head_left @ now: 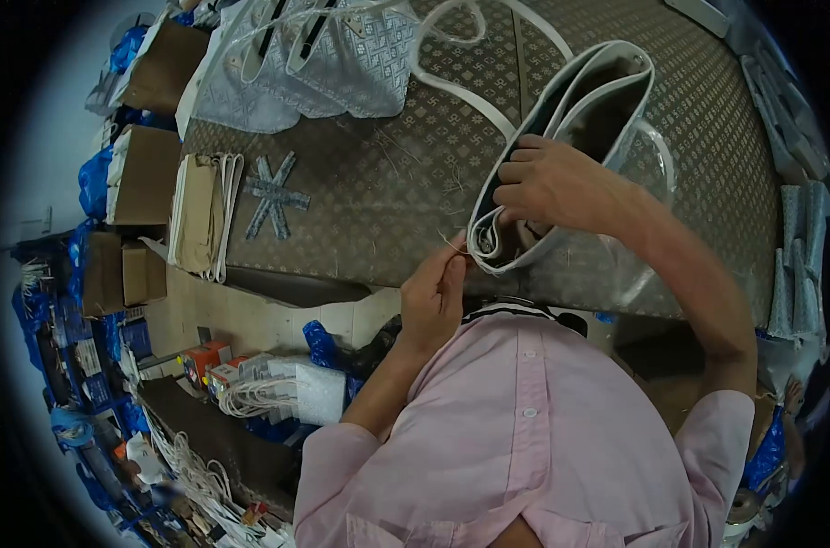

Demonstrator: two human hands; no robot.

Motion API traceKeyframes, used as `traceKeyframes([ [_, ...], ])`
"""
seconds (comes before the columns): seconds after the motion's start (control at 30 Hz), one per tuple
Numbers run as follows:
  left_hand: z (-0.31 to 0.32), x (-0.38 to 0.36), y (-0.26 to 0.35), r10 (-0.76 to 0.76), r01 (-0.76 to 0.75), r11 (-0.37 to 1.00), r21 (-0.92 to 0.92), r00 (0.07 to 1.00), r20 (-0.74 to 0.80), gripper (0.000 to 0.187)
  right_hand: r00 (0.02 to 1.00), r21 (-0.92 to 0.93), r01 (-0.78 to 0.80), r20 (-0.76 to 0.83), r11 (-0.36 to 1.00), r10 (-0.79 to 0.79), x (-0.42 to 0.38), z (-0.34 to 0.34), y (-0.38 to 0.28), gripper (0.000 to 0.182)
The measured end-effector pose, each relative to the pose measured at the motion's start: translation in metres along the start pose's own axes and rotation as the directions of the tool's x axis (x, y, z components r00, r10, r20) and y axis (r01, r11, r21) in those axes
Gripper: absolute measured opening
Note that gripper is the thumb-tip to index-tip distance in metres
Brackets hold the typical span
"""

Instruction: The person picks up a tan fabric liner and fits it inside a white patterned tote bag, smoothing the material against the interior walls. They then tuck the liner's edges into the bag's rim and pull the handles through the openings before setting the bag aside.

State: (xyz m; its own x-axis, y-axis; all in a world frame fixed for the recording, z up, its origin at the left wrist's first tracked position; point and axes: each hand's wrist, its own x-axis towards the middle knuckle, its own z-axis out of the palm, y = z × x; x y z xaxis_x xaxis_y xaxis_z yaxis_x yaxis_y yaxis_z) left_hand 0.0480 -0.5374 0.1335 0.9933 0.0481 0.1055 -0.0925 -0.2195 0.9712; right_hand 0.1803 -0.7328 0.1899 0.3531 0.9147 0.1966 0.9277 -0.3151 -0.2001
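An open-topped handbag (pixel 641 68) with pale edging and a dark inside lies at the near edge of the patterned table, its mouth turned up towards me. At its near left corner my left hand (pixel 433 297) pinches the edge between thumb and fingers. A thin loose thread shows by those fingertips. My right hand (pixel 552 183) reaches over the mouth with its fingers curled onto the bag's left wall; the fingertips are partly hidden inside. Near them the pale lining or edging is rolled into a coil (pixel 488 242). A long pale strap (pixel 474 96) loops away behind the bag.
Silvery patterned bags (pixel 342 68) stand at the table's back left. A star-shaped pile of grey strips (pixel 276 195) and a stack of folded pieces (pixel 198 215) lie at left. Clear plastic (pixel 657 173) is right of the bag. Cardboard boxes (pixel 150 173) line the left side.
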Motion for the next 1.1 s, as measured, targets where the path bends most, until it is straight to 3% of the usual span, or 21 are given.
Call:
traceKeyframes([
  [0.1,0.002,-0.004,0.002,0.022,-0.022,1.000,-0.011,0.999,-0.023,0.027,1.000,0.026,-0.003,0.022,1.000,0.002,-0.017,-0.002,-0.006,0.019],
  [0.13,-0.007,0.003,0.006,0.202,-0.235,0.958,0.162,0.960,0.195,0.029,0.999,0.023,-0.018,0.045,1.000,0.017,-0.021,-0.002,-0.008,0.020],
  [0.17,-0.013,0.010,0.011,0.322,-0.462,0.844,0.272,0.842,0.433,0.033,0.999,0.032,-0.024,0.037,0.999,0.023,-0.024,-0.002,-0.009,0.020],
  [0.2,-0.016,0.017,0.015,0.314,-0.460,0.844,0.275,0.841,0.441,0.033,0.998,0.057,-0.037,0.056,0.998,0.034,-0.027,-0.003,-0.010,0.019],
  [0.27,-0.017,0.029,0.027,0.327,-0.644,0.668,0.373,0.704,0.630,0.033,0.996,0.083,-0.056,0.068,0.995,0.051,-0.034,-0.002,-0.010,0.018],
  [0.3,-0.017,0.033,0.035,0.326,-0.652,0.663,0.367,0.694,0.642,0.033,0.994,0.142,-0.079,0.084,0.987,0.068,-0.038,-0.002,-0.008,0.018],
  [0.33,-0.016,0.039,0.043,0.376,-0.741,0.560,0.370,0.625,0.684,0.031,0.991,0.195,-0.105,0.102,0.975,0.086,-0.041,-0.003,-0.005,0.034],
  [0.37,-0.014,0.043,0.046,0.418,-0.818,0.449,0.361,0.549,0.724,0.029,0.990,0.190,-0.121,0.097,0.974,0.104,-0.046,-0.006,-0.003,0.034],
  [0.43,-0.013,0.050,0.047,0.423,-0.849,0.434,0.302,0.488,0.763,0.028,0.946,0.583,-0.325,0.195,0.745,0.261,-0.057,-0.016,-0.002,0.063],
  [0.47,-0.012,0.053,0.047,0.426,-0.869,0.421,0.259,0.442,0.789,0.027,0.950,0.623,-0.312,0.225,0.718,0.217,-0.060,-0.015,0.005,0.080],
  [0.5,-0.009,0.057,0.047,0.440,-0.878,0.419,0.230,0.418,0.794,0.027,0.942,0.614,-0.335,0.227,0.715,0.246,-0.064,-0.015,0.001,0.080],
  [0.57,-0.002,0.071,0.049,0.518,-0.947,0.317,0.045,0.213,0.829,0.022,0.960,0.717,-0.261,0.125,0.647,0.249,-0.068,-0.018,-0.005,0.080],
  [0.7,0.002,0.094,0.047,0.525,-0.933,0.324,-0.156,0.040,0.850,0.017,0.949,0.649,-0.190,-0.069,0.736,0.306,-0.089,-0.014,-0.012,0.075],
  [0.77,0.004,0.097,0.042,0.567,-0.939,0.263,-0.220,-0.033,0.823,0.010,0.777,0.838,0.273,-0.482,0.473,0.404,-0.103,-0.027,-0.015,0.058],
  [0.83,0.004,0.102,0.038,0.608,-0.941,0.213,-0.263,-0.083,0.789,0.009,0.543,0.744,-0.027,-0.549,0.667,0.635,-0.120,-0.048,-0.024,0.043],
  [0.87,0.003,0.106,0.037,0.629,-0.950,0.153,-0.271,-0.118,0.769,0.008,0.414,0.699,-0.240,-0.554,0.673,0.723,-0.115,-0.045,-0.042,0.029],
  [0.9,0.004,0.112,0.037,0.631,-0.941,0.129,-0.313,-0.165,0.758,0.009,0.376,0.697,-0.273,-0.557,0.663,0.740,-0.110,-0.038,-0.058,0.029],
  [0.97,0.008,0.122,0.035,0.647,-0.906,0.137,-0.399,-0.224,0.729,0.011,0.340,0.611,-0.598,-0.392,0.518,0.855,-0.098,-0.010,-0.082,0.020],
  [1.0,0.010,0.125,0.034,0.652,-0.887,0.159,-0.434,-0.236,0.721,0.013,0.217,0.675,-0.604,-0.372,0.423,0.903,-0.088,0.009,-0.090,0.013],
  [1.03,0.011,0.128,0.032,0.658,-0.872,0.162,-0.463,-0.254,0.709,0.013,0.188,0.676,-0.618,-0.368,0.401,0.911,-0.082,0.022,-0.093,0.013],
  [1.1,0.013,0.135,0.029,0.659,-0.832,0.195,-0.519,-0.281,0.698,0.019,0.108,0.467,-0.685,-0.694,0.559,0.712,-0.069,0.046,-0.096,0.012],
])
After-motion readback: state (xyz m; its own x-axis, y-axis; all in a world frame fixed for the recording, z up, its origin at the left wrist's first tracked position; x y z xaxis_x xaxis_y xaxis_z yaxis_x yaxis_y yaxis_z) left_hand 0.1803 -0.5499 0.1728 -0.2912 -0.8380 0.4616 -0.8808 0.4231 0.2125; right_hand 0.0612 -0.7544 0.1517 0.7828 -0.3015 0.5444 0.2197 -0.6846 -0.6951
